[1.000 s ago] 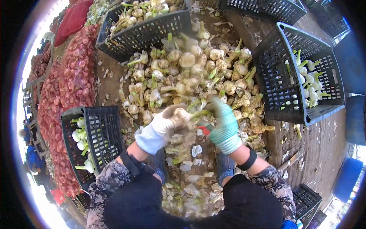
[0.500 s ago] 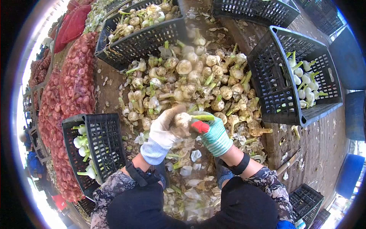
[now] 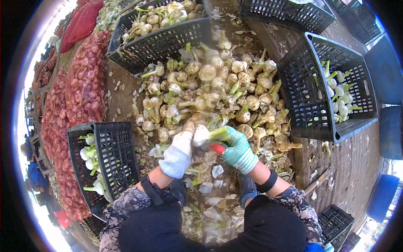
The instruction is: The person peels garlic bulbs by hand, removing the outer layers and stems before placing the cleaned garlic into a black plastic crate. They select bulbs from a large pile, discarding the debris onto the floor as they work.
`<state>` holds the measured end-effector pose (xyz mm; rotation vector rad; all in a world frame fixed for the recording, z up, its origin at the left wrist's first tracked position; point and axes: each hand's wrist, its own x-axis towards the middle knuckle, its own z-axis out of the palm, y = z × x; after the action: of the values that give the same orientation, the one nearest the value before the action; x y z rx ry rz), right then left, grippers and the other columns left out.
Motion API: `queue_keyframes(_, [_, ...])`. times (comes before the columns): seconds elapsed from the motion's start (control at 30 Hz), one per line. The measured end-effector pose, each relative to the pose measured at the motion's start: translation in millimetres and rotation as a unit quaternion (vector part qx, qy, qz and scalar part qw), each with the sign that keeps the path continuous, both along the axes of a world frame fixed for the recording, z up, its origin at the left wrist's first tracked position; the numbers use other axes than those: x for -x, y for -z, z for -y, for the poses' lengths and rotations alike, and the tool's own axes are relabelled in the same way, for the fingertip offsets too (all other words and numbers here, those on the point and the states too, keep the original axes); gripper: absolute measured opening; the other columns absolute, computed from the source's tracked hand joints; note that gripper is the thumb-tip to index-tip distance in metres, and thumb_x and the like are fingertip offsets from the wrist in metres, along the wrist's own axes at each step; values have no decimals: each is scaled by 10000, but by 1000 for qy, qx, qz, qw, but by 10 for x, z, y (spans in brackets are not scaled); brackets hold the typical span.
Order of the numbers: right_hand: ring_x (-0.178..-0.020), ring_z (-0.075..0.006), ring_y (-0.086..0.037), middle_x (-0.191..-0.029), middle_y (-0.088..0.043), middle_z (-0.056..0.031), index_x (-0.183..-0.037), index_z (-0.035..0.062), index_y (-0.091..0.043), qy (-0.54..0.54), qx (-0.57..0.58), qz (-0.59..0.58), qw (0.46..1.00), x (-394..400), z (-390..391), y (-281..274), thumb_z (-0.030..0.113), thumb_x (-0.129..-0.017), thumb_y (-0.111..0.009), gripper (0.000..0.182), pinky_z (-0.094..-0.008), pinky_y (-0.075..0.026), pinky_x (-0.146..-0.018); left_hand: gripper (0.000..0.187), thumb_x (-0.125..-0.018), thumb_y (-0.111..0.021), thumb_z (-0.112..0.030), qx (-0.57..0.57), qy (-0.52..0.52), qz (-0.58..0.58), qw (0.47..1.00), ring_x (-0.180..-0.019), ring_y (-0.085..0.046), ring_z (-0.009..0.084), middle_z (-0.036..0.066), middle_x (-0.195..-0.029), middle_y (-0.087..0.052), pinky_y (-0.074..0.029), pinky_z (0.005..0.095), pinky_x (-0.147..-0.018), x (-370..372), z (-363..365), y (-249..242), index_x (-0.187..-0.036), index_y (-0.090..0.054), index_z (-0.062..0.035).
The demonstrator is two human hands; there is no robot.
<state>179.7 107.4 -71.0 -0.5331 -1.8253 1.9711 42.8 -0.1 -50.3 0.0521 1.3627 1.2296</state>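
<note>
My left hand [image 3: 183, 145], in a white and pale blue glove, is closed round the left side of a garlic bulb [image 3: 201, 135]. The bulb shows white, with a short green stem pointing right. On its right side, my right hand [image 3: 238, 150], in a green striped glove, is closed near the stem, with a red object [image 3: 218, 148] at its fingers; the fingers hide much of that object. Beyond both hands lies a pile of unpeeled garlic [image 3: 252, 103] with brownish skins and cut stems.
Black crates stand at the left [image 3: 115, 161] and right [image 3: 304, 90], each with white bulbs; another crate [image 3: 163, 42] at the back left holds garlic. Red net sacks [image 3: 86, 84] lie far left. A wooden handle [image 3: 317, 180] rests at right. Loose skins [image 3: 205, 187] lie between my legs.
The bulb has turned and now looks whiter, its stem wider in view. My left hand's fingers have closed in behind it, and my right hand has shifted slightly. The view has moved a little.
</note>
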Motion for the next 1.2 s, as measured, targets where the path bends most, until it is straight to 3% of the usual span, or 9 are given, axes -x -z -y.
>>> queue_keyframes(0.17, [-795, -121, -545, -865, -571, -46, -866, 20, -575, 33, -138, -12, 990, 34, -44, -12, 19, -685, -682, 210, -269, -456, -707, 505, -742, -656, -104, -127, 111, -554, 815, -820, -571, 183, 118, -951, -581, -475, 280, -714, -101, -29, 32, -1182, -443, 24])
queue_keyframes(0.23, [-769, -119, -549, -840, -573, -43, -856, 14, -574, 17, 55, 27, 998, -14, -104, -171, 36, -702, -661, 177, -265, -457, -694, 542, -723, -656, -69, -125, 53, -235, 962, -748, -580, 217, 124, -963, -584, -490, 293, -622, -51, -19, -143, -1216, -433, -27])
queue_keyframes(0.33, [-718, -100, -551, -801, -576, -31, -833, 12, -577, 17, 349, 10, 937, -142, -210, -132, 87, -763, -596, 104, -241, -453, -649, 605, -724, -688, -178, -186, -49, 140, 971, -721, -593, 215, 126, -994, -583, -494, 294, -572, 41, -9, -196, -1233, -405, -11])
queue_keyframes(0.53, [-718, -110, -565, -835, -590, -41, -835, 38, -597, -21, 162, 43, 986, -135, -86, -346, 58, -773, -588, 66, -237, -458, -642, 591, -641, -698, 7, -89, 112, -261, 955, -837, -576, 157, 47, -947, -571, -489, 291, -759, -51, -20, -208, -1180, -458, 13])
queue_keyframes(0.67, [-653, -157, -595, -860, -615, -98, -881, 33, -617, 192, 163, 78, 965, -145, -539, 46, 18, -750, -591, 134, -263, -515, -555, 673, -617, -750, -32, -160, 63, -46, 984, -844, -562, 165, 69, -955, -565, -469, 264, -771, 105, 61, -136, -1212, -436, -9])
queue_keyframes(0.73, [-979, -243, -558, -1007, -582, -184, -1045, 17, -554, -228, -193, 340, 892, -171, -407, 119, 139, -706, -660, 376, -350, -449, -862, 710, -604, -749, -29, -178, 90, -90, 976, -881, -549, 170, 76, -991, -552, -463, 262, -784, 169, 117, -68, -1235, -423, -9])
queue_keyframes(0.8, [-1001, -290, -532, -1076, -547, -187, -1160, -27, -459, -288, -340, 185, 876, -325, -55, 271, 223, -649, -724, 628, -292, -441, -843, 749, -582, -742, -7, -167, 118, -165, 965, -950, -523, 174, 90, -1076, -524, -443, 263, -827, 189, 127, -40, -1253, -409, -7])
queue_keyframes(1.0, [-702, -157, -557, -843, -578, -114, -1017, -62, -501, -105, 218, 217, 946, 44, -196, -264, 281, -722, -684, 488, -268, -476, -601, 846, -540, -771, -13, -149, 175, -269, 935, -1036, -490, 179, 102, -1143, -503, -394, 291, -899, 143, 74, 18, -1278, -359, 20])
queue_keyframes(1.2, [-662, -153, -580, -809, -594, -108, -949, -49, -559, -27, 264, 128, 956, -39, -266, -209, 168, -775, -626, 286, -249, -475, -589, 897, -538, -796, -63, -184, 76, -103, 975, -1033, -497, 180, 116, -1148, -492, -491, 298, -756, 169, 129, 85, -1293, -321, 28])
